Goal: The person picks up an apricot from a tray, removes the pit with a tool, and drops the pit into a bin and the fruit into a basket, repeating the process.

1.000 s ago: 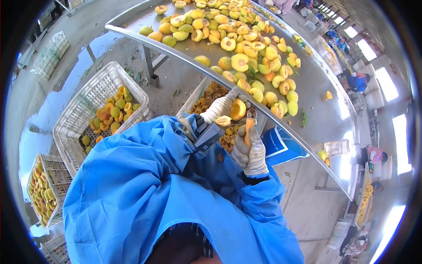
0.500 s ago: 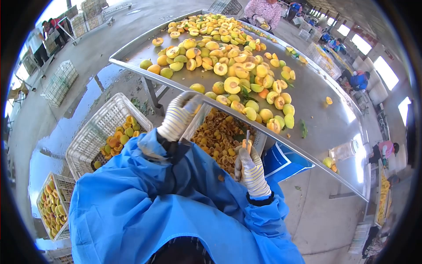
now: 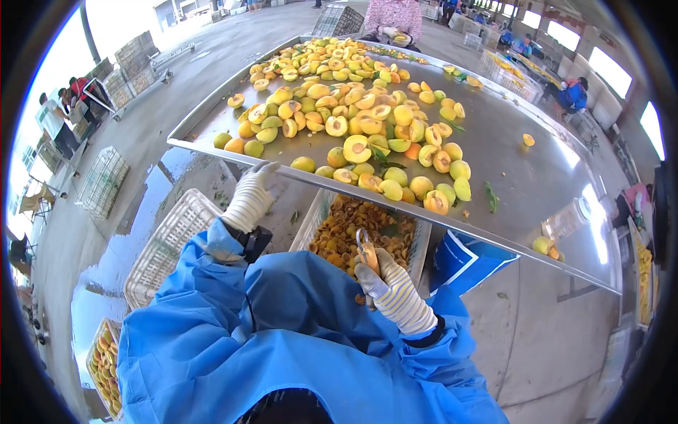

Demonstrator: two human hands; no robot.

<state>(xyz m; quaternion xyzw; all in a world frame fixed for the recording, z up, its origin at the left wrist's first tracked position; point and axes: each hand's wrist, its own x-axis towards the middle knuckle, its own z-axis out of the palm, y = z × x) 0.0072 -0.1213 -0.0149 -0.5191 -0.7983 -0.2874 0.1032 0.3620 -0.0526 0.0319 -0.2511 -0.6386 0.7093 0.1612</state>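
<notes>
Many whole and halved yellow fruits (image 3: 357, 148) lie on a metal table (image 3: 522, 205). My left hand (image 3: 251, 194), in a striped glove, is at the table's near edge, left of centre; what its fingers hold, if anything, is hidden. In my right hand (image 3: 394, 290), also gloved, is a small tool (image 3: 367, 252) with an orange-brown handle and a looped metal end pointing up. It is over a white crate (image 3: 305, 230) of fruit pieces (image 3: 335, 233) below the table edge.
A blue bucket (image 3: 462, 263) stands under the table's edge, right of the crate. Another white crate (image 3: 166, 244) is at left, with a crate of fruit (image 3: 106, 364) below it. A person in a pink patterned top (image 3: 393, 20) is across the table.
The view has shifted. My left hand has moved left and down along the table's edge. My right hand has turned, so the tool's looped end now shows.
</notes>
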